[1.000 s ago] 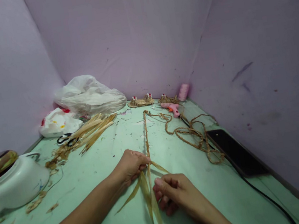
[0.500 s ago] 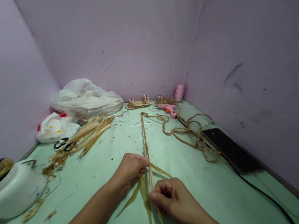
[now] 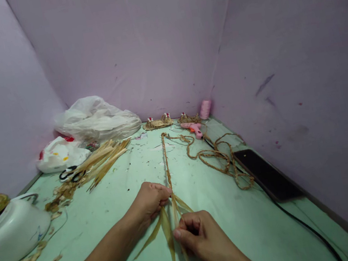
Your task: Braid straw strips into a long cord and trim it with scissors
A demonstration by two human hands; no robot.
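A thin brown braid (image 3: 166,158) runs straight toward me along the green tabletop (image 3: 121,255). My left hand (image 3: 154,198) pinches it at its near end, where flat dried leaf strips (image 3: 167,234) fan out. Two of these strips hang loose below my left fingers, and another points off to the right. My right hand (image 3: 203,239) is closed, thumb against fingers, on a pale leaf strip (image 3: 175,212) that comes down from the braid. Its fingertips are partly hidden behind the hand.
Coiled braided cord (image 3: 219,158) lies right, beside a dark phone (image 3: 268,175) and a black cable (image 3: 304,222). A pink glue gun (image 3: 195,129) and thread spool (image 3: 205,109) stand behind. Left are scissors (image 3: 78,176), dried leaves (image 3: 108,157), a plastic bag (image 3: 95,119) and a white pot (image 3: 17,230).
The view has shifted slightly. My right hand has moved a little up along the strips toward my left hand, which keeps its pinch on the braid.
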